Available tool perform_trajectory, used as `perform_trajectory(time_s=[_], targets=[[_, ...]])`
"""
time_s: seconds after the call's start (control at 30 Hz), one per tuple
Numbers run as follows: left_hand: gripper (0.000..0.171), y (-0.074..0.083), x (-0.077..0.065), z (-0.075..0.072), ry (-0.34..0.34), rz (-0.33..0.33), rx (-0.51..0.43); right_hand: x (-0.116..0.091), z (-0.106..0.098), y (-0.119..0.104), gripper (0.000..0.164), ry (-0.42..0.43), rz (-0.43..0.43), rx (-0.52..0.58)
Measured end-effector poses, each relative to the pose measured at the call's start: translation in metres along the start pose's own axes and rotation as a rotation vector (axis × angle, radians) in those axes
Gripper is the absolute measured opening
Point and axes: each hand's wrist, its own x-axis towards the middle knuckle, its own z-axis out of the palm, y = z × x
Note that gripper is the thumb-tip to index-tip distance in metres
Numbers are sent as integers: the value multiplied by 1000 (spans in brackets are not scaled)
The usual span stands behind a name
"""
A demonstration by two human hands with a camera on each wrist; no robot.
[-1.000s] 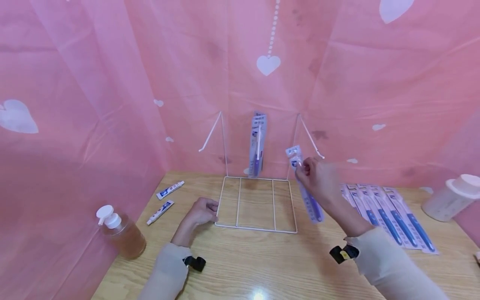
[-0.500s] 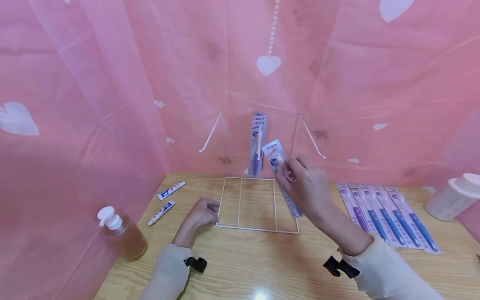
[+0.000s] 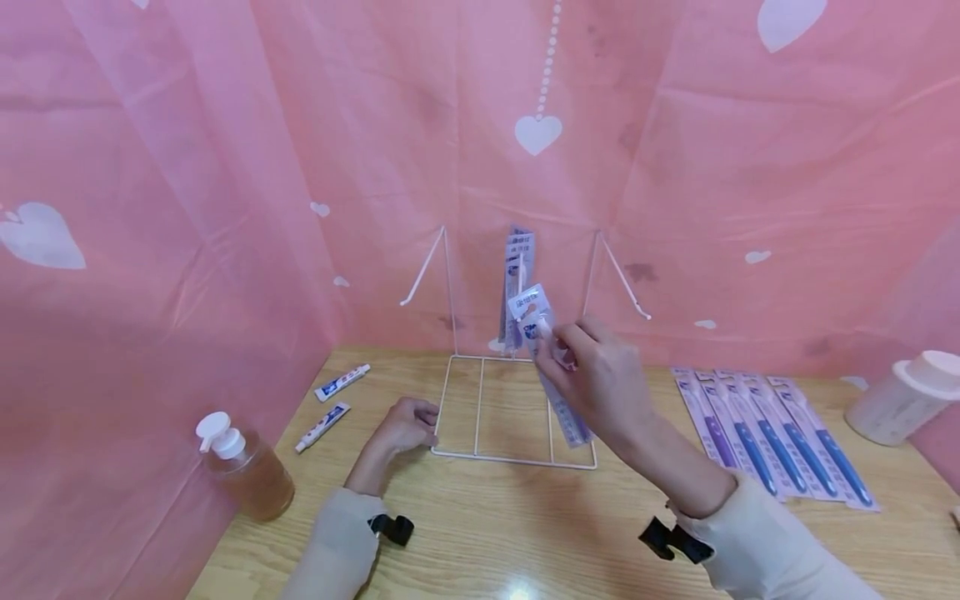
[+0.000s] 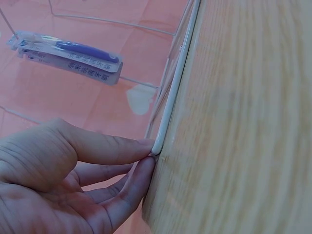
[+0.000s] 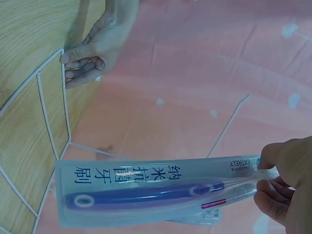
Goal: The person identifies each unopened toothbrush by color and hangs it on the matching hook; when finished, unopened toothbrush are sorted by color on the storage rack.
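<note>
My right hand (image 3: 603,379) pinches a packaged toothbrush (image 3: 564,412) near the top of its clear pack. A purple handle shows through the plastic in the right wrist view. The pack tilts, its holed top overlapping the front end of the middle hook of a white wire rack (image 3: 513,459). Several packaged toothbrushes (image 3: 510,312) hang on that hook, behind the held one. My left hand (image 3: 401,425) pinches the rack's front left corner between thumb and fingers; the left wrist view shows its white wire (image 4: 168,112) against the wooden table edge.
Several packaged toothbrushes (image 3: 780,433) lie in a row on the table at the right, beside a white container (image 3: 896,404). At the left are two small toothpaste tubes (image 3: 322,427) and an amber pump bottle (image 3: 255,479). Bare side hooks (image 3: 624,279) stick out from the rack.
My right hand has carried the packaged toothbrush leftward from beside the right hook to the middle hook's front end. The left hand keeps its hold on the rack.
</note>
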Motion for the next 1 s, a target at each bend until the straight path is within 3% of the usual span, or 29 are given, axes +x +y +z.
perform_trajectory(time_s=[0.3,0.47,0.67,0.83,1.0], targets=[[51,-2,1,0,-3,-9,-1,-3,10,0,7,-84,73,30],[51,-1,1,0,-4,-14,7,2,19,1,8,-147,185,68],[52,2,1,-1,0,-9,9,11,36,12,12,-159,290,106],[53,1,2,-1,-4,-16,8,21,51,21,15,-207,427,140],[52,0,2,-1,-11,-20,12,32,66,34,18,-220,503,79]])
